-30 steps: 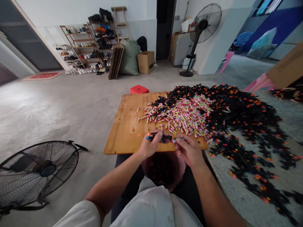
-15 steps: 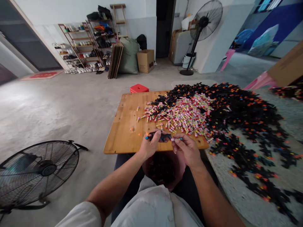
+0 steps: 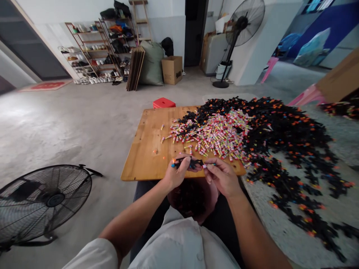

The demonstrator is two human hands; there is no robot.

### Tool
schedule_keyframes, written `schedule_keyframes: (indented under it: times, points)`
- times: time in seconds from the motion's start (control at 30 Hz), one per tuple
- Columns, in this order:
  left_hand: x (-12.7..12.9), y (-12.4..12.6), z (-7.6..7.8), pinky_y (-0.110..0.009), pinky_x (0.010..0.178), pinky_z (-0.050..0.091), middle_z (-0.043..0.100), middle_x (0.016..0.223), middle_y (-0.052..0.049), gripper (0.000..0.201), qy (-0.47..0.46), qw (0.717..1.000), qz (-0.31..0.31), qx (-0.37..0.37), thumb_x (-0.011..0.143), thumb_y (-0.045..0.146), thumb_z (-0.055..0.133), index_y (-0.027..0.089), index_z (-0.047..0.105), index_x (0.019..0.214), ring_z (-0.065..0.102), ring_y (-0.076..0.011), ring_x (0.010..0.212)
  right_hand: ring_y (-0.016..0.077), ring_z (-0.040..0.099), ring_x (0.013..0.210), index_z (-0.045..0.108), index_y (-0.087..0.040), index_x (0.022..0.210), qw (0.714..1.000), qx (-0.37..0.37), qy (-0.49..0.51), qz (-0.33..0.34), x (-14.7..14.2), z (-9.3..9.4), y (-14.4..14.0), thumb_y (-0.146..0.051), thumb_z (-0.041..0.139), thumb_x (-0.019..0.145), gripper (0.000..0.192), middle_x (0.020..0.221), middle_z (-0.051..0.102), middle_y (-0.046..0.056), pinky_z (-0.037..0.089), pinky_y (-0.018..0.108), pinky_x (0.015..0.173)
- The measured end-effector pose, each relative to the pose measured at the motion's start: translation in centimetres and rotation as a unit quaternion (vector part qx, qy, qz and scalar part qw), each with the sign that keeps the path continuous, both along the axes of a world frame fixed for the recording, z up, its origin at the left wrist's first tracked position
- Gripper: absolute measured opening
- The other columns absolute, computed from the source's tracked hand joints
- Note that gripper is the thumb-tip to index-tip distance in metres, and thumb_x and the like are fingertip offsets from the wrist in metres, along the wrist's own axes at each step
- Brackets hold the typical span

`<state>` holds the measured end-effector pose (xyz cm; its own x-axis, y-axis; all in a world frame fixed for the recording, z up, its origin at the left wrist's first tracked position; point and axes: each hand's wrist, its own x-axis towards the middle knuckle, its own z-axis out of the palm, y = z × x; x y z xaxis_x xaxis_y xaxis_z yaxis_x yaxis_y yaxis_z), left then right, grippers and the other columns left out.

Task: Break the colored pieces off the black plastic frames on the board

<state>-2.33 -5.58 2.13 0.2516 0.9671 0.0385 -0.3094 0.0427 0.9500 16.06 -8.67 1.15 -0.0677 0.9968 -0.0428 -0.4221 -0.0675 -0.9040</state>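
Black metal mesh fills the far left, where a floor fan is standing on bare concrete. Moving right, a wooden board is lying across the seated person's lap, with a pink bowl of dark pieces tucked just under its near edge.

At that near edge the left hand is closing its fingers around a small black plastic piece with a bright tip, holding it level above the board. Just beside it, the right hand is pinching a tiny coloured stick between thumb and forefinger, its end touching or nearly touching the black piece; which is too small to tell.

Both parts look very light and stiff, likely smooth enough to slip, so fingertip pinches near the ends seem the sensible hold.

Further right, a heap of coloured sticks is covering the board's far half, and a sprawling pile of black pieces is spilling across a mat on the right.
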Motion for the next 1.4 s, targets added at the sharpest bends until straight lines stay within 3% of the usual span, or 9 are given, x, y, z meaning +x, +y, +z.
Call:
schedule_keyframes:
  times: [0.27, 0.43, 0.53, 0.77, 0.9, 1.0, 1.23, 1.3, 1.4]
  points:
    - [-0.2, -0.1, 0.5, -0.035, 0.068, 0.066, 0.078, 0.085, -0.013, 0.059, 0.011, 0.999, -0.034, -0.034, 0.081, 0.067, 0.077, 0.009, 0.074, 0.093, 0.078, -0.025, 0.075, 0.0098, 0.052, 0.045, 0.07, -0.021, 0.093, 1.0, -0.001, -0.01, -0.022, -0.1, -0.7, -0.1, -0.04, 0.083, 0.081, 0.027, 0.064, 0.066, -0.003, 0.04, 0.022, 0.043]
    - [-0.4, 0.8, 0.5, -0.035, 0.065, 0.065, 0.079, 0.096, -0.017, 0.059, -0.058, 0.997, -0.005, -0.045, 0.082, 0.065, 0.076, 0.009, 0.072, 0.101, 0.078, -0.0265, 0.074, 0.0099, 0.05, 0.046, 0.068, -0.023, 0.093, 1.0, 0.009, 0.018, 0.015, 0.1, 0.0, -0.1, -0.038, 0.082, 0.081, 0.024, 0.068, 0.066, -0.003, 0.042, 0.023, 0.043]
    - [-0.4, 0.6, 0.5, -0.033, 0.065, 0.064, 0.078, 0.106, -0.017, 0.059, -0.092, 0.992, -0.046, -0.071, 0.083, 0.062, 0.078, 0.01, 0.071, 0.11, 0.078, -0.0254, 0.076, 0.0108, 0.053, 0.052, 0.065, -0.026, 0.093, 0.997, 0.017, 0.071, 0.007, 0.1, 0.1, -0.3, -0.037, 0.083, 0.08, 0.025, 0.075, 0.067, -0.002, 0.044, 0.023, 0.044]
    - [0.3, -1.1, -0.8, -0.031, 0.064, 0.062, 0.076, 0.088, -0.007, 0.046, -0.124, 0.987, -0.033, -0.095, 0.079, 0.044, 0.087, 0.013, 0.071, 0.108, 0.073, -0.0179, 0.066, 0.0102, 0.052, 0.055, 0.058, -0.028, 0.092, 0.995, 0.028, 0.09, -0.01, -0.3, -0.8, -0.5, -0.038, 0.084, 0.079, 0.03, 0.085, 0.065, -0.003, 0.044, 0.021, 0.043]
    - [0.4, -1.0, -1.2, -0.025, 0.057, 0.056, 0.075, 0.086, -0.007, 0.049, -0.133, 0.987, 0.005, -0.093, 0.076, 0.047, 0.089, 0.012, 0.072, 0.104, 0.071, -0.016, 0.064, 0.0119, 0.059, 0.062, 0.063, -0.027, 0.092, 0.996, 0.034, 0.034, -0.074, -1.3, -0.8, -0.8, -0.038, 0.083, 0.082, 0.025, 0.089, 0.069, -0.001, 0.05, 0.023, 0.048]
    - [0.3, -0.9, -1.4, -0.022, 0.057, 0.054, 0.075, 0.089, -0.007, 0.05, -0.157, 0.983, 0.008, -0.095, 0.072, 0.049, 0.091, 0.012, 0.073, 0.1, 0.071, -0.0147, 0.067, 0.0131, 0.063, 0.064, 0.068, -0.023, 0.097, 0.99, 0.039, -0.08, -0.11, -2.3, -0.2, -1.4, -0.042, 0.08, 0.086, 0.025, 0.088, 0.071, 0.001, 0.055, 0.025, 0.055]
    - [-0.2, -1.0, -3.2, -0.023, 0.058, 0.055, 0.075, 0.08, -0.005, 0.05, -0.177, 0.978, -0.048, -0.104, 0.066, 0.048, 0.095, 0.013, 0.075, 0.095, 0.068, -0.0131, 0.062, 0.0159, 0.068, 0.075, 0.069, -0.022, 0.098, 0.952, 0.143, -0.245, -0.116, -2.8, 1.3, -2.5, -0.04, 0.07, 0.095, 0.018, 0.099, 0.072, 0.004, 0.058, 0.026, 0.063]
    - [-0.9, -0.7, -3.7, -0.026, 0.063, 0.058, 0.077, 0.091, -0.007, 0.052, -0.17, 0.978, -0.071, -0.095, 0.067, 0.048, 0.095, 0.014, 0.076, 0.101, 0.072, -0.0167, 0.071, 0.018, 0.068, 0.085, 0.069, -0.023, 0.098, 0.932, 0.191, -0.28, -0.127, -2.5, 1.5, -2.4, -0.035, 0.068, 0.096, 0.012, 0.103, 0.07, 0.005, 0.058, 0.026, 0.066]
    - [-2.6, 0.1, -3.7, -0.038, 0.085, 0.061, 0.075, 0.12, -0.013, 0.062, -0.128, 0.99, -0.059, -0.016, 0.077, 0.058, 0.086, 0.019, 0.072, 0.124, 0.073, -0.0276, 0.105, 0.0195, 0.068, 0.092, 0.068, -0.024, 0.1, 0.892, 0.258, -0.342, -0.146, -2.1, 1.8, -2.2, -0.026, 0.065, 0.096, 0.005, 0.105, 0.069, 0.006, 0.058, 0.027, 0.071]
